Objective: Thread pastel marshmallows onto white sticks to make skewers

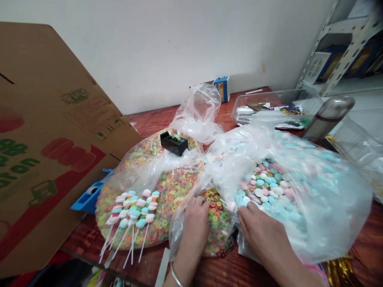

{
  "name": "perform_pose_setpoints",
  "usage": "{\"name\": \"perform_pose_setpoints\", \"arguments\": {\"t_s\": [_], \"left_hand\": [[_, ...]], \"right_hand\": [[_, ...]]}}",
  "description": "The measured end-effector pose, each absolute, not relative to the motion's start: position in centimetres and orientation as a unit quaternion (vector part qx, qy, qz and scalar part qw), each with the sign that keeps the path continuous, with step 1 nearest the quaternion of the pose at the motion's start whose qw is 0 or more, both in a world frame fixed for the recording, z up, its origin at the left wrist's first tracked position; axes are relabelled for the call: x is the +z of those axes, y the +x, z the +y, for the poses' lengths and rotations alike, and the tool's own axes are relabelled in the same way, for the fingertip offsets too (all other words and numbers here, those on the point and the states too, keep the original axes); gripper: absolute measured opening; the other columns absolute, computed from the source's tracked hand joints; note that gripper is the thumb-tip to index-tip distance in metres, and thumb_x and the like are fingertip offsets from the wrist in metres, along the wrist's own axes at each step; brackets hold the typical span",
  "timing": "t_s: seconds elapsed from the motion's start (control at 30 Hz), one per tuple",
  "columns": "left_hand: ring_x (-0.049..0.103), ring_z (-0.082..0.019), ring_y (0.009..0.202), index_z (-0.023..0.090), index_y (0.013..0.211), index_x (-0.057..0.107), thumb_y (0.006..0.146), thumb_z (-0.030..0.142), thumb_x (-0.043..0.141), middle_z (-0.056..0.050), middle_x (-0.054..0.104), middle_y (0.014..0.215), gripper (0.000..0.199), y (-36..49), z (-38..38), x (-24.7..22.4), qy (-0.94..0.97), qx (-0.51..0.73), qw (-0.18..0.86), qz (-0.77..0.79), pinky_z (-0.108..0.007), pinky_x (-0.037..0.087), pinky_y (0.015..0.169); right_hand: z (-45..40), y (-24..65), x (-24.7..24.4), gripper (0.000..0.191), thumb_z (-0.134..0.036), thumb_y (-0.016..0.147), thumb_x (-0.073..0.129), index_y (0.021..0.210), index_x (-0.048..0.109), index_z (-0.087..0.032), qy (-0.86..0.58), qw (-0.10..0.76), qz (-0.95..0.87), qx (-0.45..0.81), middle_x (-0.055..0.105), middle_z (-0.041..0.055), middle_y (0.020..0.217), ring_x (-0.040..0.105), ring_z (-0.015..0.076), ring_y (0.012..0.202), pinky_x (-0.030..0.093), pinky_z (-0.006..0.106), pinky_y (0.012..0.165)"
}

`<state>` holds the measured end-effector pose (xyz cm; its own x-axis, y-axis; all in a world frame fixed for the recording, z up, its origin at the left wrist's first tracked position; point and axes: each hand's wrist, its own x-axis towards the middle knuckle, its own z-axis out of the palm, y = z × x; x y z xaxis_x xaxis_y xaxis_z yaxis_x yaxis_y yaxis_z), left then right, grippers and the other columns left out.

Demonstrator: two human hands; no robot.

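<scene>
My left hand [196,219] reaches to the opening of a clear bag of coloured ring cereal [175,189], fingers curled; what they grip, if anything, is hidden. At the edge of a clear bag of pastel candies [271,183], my right hand [265,231] is closed in a pinch. A pink candy [231,206] on a short visible length of white stick shows at its fingertips. Several finished-looking candy skewers [134,209], with pastel candies stacked on white sticks, lie on the cereal bag at left. A black tape dispenser [174,143] rests on that bag.
A large cardboard box [54,147] stands at left beside a blue object [89,197]. Behind the candy bag are a clear plastic tray [275,97] of small items and a tilted bottle [329,117]. A small blue box [222,89] is by the wall; metal shelving [344,52] is at right.
</scene>
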<state>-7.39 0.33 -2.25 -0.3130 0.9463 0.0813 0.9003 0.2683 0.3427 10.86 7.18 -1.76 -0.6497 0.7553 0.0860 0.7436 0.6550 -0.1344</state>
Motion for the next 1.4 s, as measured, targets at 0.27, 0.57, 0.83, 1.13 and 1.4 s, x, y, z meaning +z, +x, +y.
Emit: {"name": "perform_pose_setpoints", "arguments": {"t_s": [0.27, 0.57, 0.83, 1.13, 1.4], "left_hand": [[0.066, -0.02, 0.069, 0.017, 0.084, 0.066, 0.08, 0.026, 0.062, -0.004, 0.07, 0.076, 0.01, -6.4, 0.9, -1.6, 0.317, 0.455, 0.315, 0.77, -0.032, 0.054, 0.066], [0.068, -0.018, 0.064, 0.016, 0.084, 0.068, 0.077, 0.029, 0.067, -0.004, 0.072, 0.071, 0.015, -4.3, 1.0, -2.8, 0.228, 0.517, 0.37, 0.737, -0.029, 0.056, 0.061], [0.064, -0.021, 0.097, 0.022, 0.11, 0.067, 0.092, 0.019, 0.048, -0.008, 0.071, 0.105, 0.026, -3.9, 0.4, -3.3, 0.497, 0.388, 0.141, 0.763, -0.037, 0.049, 0.089], [0.063, -0.023, 0.086, 0.019, 0.085, 0.07, 0.085, 0.021, 0.056, -0.006, 0.07, 0.087, 0.013, -5.4, 2.9, -2.8, 0.459, 0.394, 0.189, 0.773, -0.038, 0.048, 0.083], [0.062, -0.015, 0.062, 0.014, 0.083, 0.067, 0.069, 0.034, 0.075, -0.001, 0.066, 0.066, 0.025, -3.3, 3.8, -2.0, 0.223, 0.56, 0.442, 0.664, -0.024, 0.05, 0.061]], "right_hand": [[5.9, 11.1, -2.3, 0.015, -0.013, 0.088, 0.051, 0.086, 0.053, -0.027, -0.36, 0.117, -0.925, 0.04, 0.055, -0.0011, 0.074, 0.06, 0.0164, 0.054, 0.021, 0.029, 0.047], [5.3, 11.6, -3.2, 0.022, -0.007, 0.082, 0.051, 0.09, 0.052, -0.028, -0.358, 0.12, -0.925, 0.026, 0.057, -0.0014, 0.074, 0.061, 0.017, 0.052, 0.021, 0.029, 0.045], [5.8, 12.1, -5.5, 0.018, -0.025, 0.097, 0.04, 0.082, 0.05, -0.028, -0.4, 0.141, -0.892, 0.156, 0.059, -0.0027, 0.073, 0.065, 0.0175, 0.059, 0.035, 0.028, 0.048], [6.0, 13.6, -6.4, 0.022, -0.026, 0.098, 0.035, 0.085, 0.053, -0.028, -0.392, 0.164, -0.889, 0.169, 0.058, -0.0007, 0.078, 0.065, 0.0172, 0.063, 0.044, 0.027, 0.053], [6.3, 14.2, -5.5, 0.023, -0.025, 0.098, 0.033, 0.084, 0.052, -0.028, -0.396, 0.189, -0.885, 0.157, 0.059, 0.0, 0.079, 0.065, 0.017, 0.062, 0.045, 0.027, 0.052]]}}
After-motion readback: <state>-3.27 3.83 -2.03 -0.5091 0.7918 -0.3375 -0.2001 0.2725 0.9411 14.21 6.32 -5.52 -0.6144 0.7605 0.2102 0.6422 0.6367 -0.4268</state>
